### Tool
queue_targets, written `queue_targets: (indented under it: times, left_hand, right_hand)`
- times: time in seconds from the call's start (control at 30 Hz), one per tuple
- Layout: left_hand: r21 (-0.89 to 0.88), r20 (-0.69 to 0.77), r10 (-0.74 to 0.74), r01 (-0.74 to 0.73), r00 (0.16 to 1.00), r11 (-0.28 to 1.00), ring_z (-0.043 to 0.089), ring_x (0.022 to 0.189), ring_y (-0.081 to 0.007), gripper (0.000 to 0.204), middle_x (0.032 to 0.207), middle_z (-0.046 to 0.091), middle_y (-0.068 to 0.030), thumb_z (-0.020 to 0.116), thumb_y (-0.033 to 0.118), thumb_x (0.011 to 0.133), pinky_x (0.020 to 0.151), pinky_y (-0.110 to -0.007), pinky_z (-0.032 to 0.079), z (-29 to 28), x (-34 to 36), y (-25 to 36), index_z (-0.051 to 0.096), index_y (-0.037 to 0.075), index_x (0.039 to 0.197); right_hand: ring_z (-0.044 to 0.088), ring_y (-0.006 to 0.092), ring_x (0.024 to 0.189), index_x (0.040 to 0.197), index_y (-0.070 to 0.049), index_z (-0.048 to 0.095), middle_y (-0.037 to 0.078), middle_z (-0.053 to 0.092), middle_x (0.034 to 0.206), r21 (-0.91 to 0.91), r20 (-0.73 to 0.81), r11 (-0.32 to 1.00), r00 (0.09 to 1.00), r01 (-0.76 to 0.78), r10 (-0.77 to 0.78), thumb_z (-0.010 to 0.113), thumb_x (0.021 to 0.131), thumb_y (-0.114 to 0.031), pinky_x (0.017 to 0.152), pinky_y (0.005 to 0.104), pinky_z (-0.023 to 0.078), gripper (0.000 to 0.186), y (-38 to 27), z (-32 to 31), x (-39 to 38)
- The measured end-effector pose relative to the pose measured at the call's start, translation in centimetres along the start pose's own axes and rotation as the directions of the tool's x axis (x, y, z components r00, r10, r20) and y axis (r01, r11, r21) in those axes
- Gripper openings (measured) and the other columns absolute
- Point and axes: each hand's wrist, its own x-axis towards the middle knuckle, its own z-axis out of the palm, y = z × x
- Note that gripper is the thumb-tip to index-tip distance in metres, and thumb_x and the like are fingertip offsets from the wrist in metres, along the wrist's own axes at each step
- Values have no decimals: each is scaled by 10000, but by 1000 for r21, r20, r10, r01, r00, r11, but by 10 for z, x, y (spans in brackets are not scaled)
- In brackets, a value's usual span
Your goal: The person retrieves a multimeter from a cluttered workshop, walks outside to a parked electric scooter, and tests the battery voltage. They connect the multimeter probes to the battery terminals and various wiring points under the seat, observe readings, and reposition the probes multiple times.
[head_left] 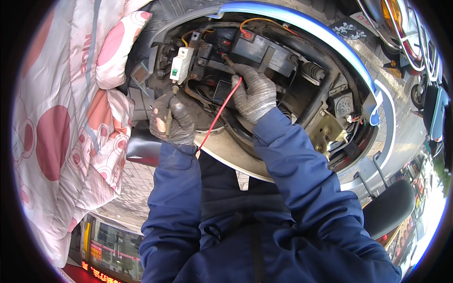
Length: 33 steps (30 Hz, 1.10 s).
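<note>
My left hand, in a worn grey glove with some skin showing, grips a test probe with a dark lead. Its tip is at the bottom of a white breaker with a green switch. My right hand, also gloved, grips a second probe with a red lead, its tip pointed at terminals beside a small red connector. Both hands are inside an open scooter compartment holding a grey battery, yellow wires and black cables. Exact tip contact is too small to tell.
The blue-rimmed scooter body surrounds the compartment, with a metal bracket at its right. A pink-and-white quilt lies along the left. A black padded part is at lower right. Other scooters stand on paving beyond.
</note>
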Motion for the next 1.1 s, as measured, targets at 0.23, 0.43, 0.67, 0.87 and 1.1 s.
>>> queue_targets:
  times: [0.23,0.43,0.67,0.87,1.1]
  left_hand:
    - [-60,-7,-68,67,998,996,578,804,-202,477,915,617,-131,495,424,952,741,-332,475,5,-7,-5,583,-41,1014]
    - [-71,-52,-42,38,998,997,591,808,-248,451,900,618,-164,483,382,961,747,-370,480,8,-10,-14,575,-58,1000]
    - [-100,-35,-58,54,998,994,556,754,-208,517,862,606,-130,500,455,944,708,-335,449,9,-8,-9,558,-57,982]
    - [-39,-49,-52,50,997,998,562,754,-185,538,863,612,-116,507,493,936,698,-326,455,7,-6,-9,536,-42,990]
    - [-85,-79,-91,84,993,993,578,732,-165,523,859,629,-133,524,469,932,649,-300,464,8,-9,-18,566,-51,964]
  right_hand:
    - [632,380,837,1061,-44,625,203,642,905,70,-63,997,997,-30,34,618,823,-81,744,422,510,241,3,-7,-11]
    - [625,385,828,1070,-58,622,206,637,889,162,-53,980,990,-119,129,624,815,-85,736,433,507,257,4,-17,-19]
    - [621,377,865,1062,-43,614,191,642,956,189,-99,980,992,-65,84,624,801,-73,754,434,511,263,6,-12,-17]
    - [611,377,899,1077,-52,607,192,634,995,242,-54,962,988,-125,142,592,817,-103,778,449,510,265,8,-5,-17]
    - [609,391,784,1071,-53,584,204,591,918,319,4,937,988,-145,152,611,802,-153,678,478,509,288,-10,-14,-21]
